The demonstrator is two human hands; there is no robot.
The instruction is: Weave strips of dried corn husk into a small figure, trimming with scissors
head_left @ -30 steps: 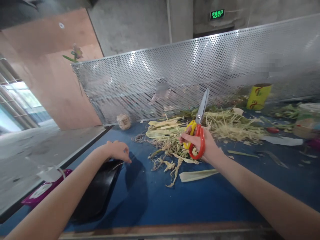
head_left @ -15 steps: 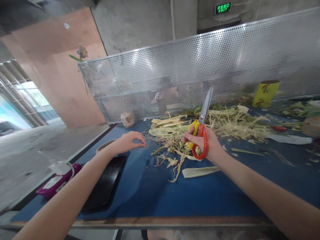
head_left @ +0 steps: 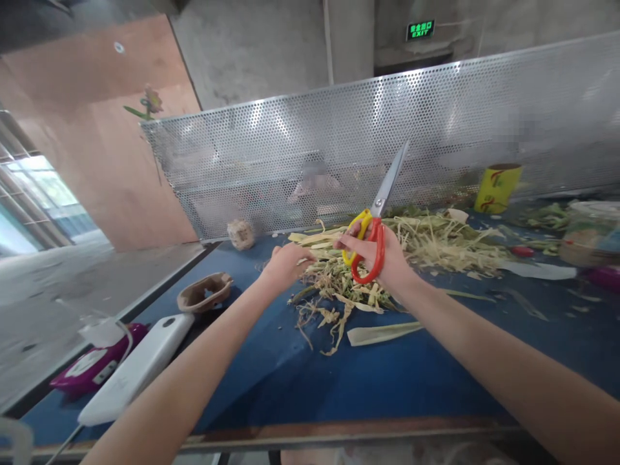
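Note:
My right hand (head_left: 390,255) is wrapped round a pair of scissors (head_left: 371,248) with one red and one yellow handle loop. Their blades are together and point up and away, above the pile. My left hand (head_left: 288,266) is at the left edge of a heap of dried husk strips (head_left: 339,278), palm down, its fingers loosely bent and nothing visible in them. Whether its fingertips touch the husks I cannot tell. A paler heap of shredded husk (head_left: 440,242) lies beyond my right hand. One flat husk strip (head_left: 382,332) rests nearer to me on the blue tabletop (head_left: 310,381).
At left are a brown moulded tray (head_left: 206,292), a white power bank (head_left: 140,371) and a purple power strip (head_left: 97,368). A pale round lump (head_left: 241,234) sits by the perforated metal screen (head_left: 271,161). Farther right stand a yellow roll (head_left: 498,187) and a clear jar (head_left: 593,232).
My left hand has moved right, up to the husk heap. My right hand and the scissors have shifted slightly left in view. The brown tray and white power bank now show more fully.

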